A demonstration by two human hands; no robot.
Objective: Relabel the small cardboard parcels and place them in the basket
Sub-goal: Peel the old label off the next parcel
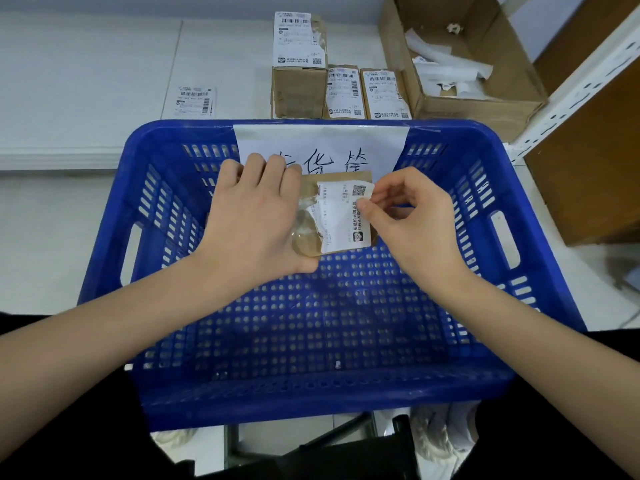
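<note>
Head view: the left hand (254,216) grips the parcel (337,216) over the basket (485,216); the right hand (412,216) pinches its torn label (341,220). Best peel slowly and low, holding the parcel steady, so the label lifts whole.

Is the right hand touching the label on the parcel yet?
Touching. The head view shows the right hand pinching the torn label at its edge, on the parcel held by the left hand.
</note>
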